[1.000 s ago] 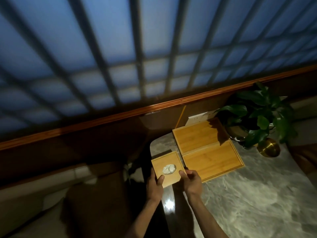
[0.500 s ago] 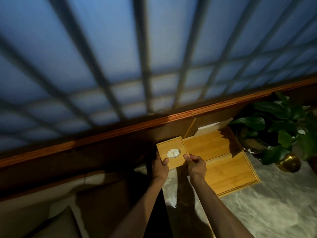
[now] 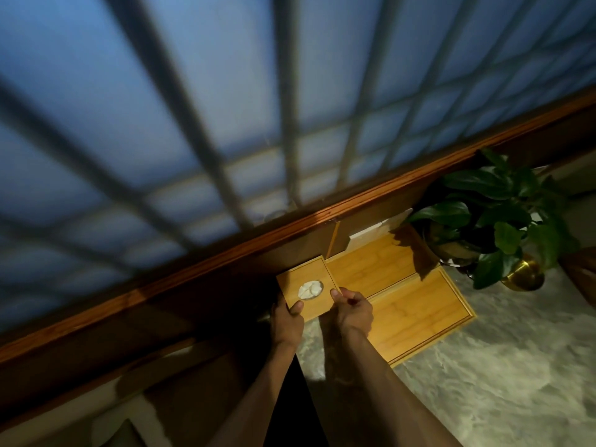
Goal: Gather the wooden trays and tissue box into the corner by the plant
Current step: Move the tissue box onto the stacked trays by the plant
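Observation:
A square wooden tissue box [image 3: 304,279] with white tissue showing through its round top opening sits at the table's back left corner, against the wall. My left hand [image 3: 288,321] grips its near left edge and my right hand [image 3: 353,309] grips its near right corner. Right of the box lie two flat wooden trays side by side: the far tray [image 3: 371,264] against the wall and the near tray [image 3: 416,317]. A green leafy plant [image 3: 493,217] in a brass pot stands just right of the trays.
The marble table [image 3: 483,382] stretches to the right and toward me. A wooden sill [image 3: 193,272] and a barred frosted window run behind it. A small brass sphere [image 3: 524,275] sits by the plant. A dark gap and sofa lie left of the table.
Both hands have carried the tissue box from the table's near left edge back to the wall, beside the far tray. The view has moved closer to the corner.

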Demonstrator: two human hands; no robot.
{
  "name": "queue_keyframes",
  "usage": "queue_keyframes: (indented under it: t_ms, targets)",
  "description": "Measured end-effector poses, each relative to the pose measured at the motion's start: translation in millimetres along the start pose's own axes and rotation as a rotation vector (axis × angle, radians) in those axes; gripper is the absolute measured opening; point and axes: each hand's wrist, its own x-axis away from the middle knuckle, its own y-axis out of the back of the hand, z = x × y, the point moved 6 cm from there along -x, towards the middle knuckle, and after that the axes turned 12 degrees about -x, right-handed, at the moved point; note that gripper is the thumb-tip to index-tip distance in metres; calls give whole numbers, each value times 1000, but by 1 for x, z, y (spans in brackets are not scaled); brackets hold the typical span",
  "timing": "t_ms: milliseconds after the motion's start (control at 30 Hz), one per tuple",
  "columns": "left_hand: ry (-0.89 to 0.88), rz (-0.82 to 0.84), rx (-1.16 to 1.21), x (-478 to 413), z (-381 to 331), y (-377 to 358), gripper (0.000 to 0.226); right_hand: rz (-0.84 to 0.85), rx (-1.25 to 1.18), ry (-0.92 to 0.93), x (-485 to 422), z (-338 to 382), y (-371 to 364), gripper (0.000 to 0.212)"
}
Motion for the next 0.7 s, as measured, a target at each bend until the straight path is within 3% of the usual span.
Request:
queue_keyframes:
  t_ms: [267,433,567,633,700]
  targets:
    - [117,1,75,4,1,0,38,-1,55,54,1,3,-6,15]
    - [-20,11,-79,19,-14,8,58,51,243,100,18,24,-10,27]
    - [-265,-175,-484,49,-19,12,69,261,689,446,46,34,-6,60]
    - [-371,-108,-708,59,-11,0,65,370,954,655,61,24,-5,69]
    - [-421,-11,-917,63,5,-12,63,496,1170,672,63,6,-3,70]
